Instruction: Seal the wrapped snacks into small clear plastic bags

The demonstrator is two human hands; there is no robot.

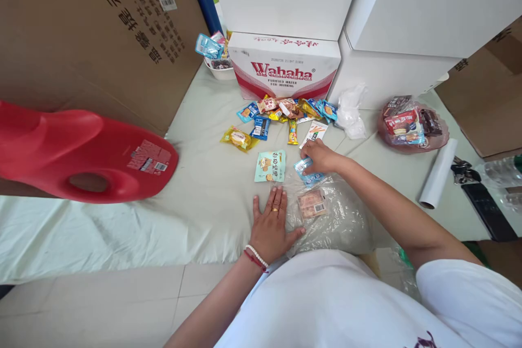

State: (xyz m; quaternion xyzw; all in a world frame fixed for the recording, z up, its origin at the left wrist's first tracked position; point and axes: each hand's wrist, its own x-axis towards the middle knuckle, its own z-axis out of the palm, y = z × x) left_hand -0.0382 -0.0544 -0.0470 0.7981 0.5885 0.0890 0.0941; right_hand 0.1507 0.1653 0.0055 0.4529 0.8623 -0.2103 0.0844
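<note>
My left hand (271,225) lies flat with fingers spread, its palm on the tablecloth and its thumb over a clear plastic bag (346,215). Just beyond its fingertips is a mint-green snack packet (270,166). My right hand (321,156) is curled at the upper edge of a blue snack packet (309,173), thumb on its face; its fingertips are partly hidden. Those fingers also reach the lower end of a white snack packet (314,133). A pinkish packet with a barcode (312,204) lies at the plastic bag.
Several wrapped snacks (289,109) lie before a Wahaba-style water carton (285,68) lettered "Wahaha". Left stands a red jug (89,155). At right are a snack bowl (442,138), a white roll (438,174), keys (465,170) and a phone (488,211).
</note>
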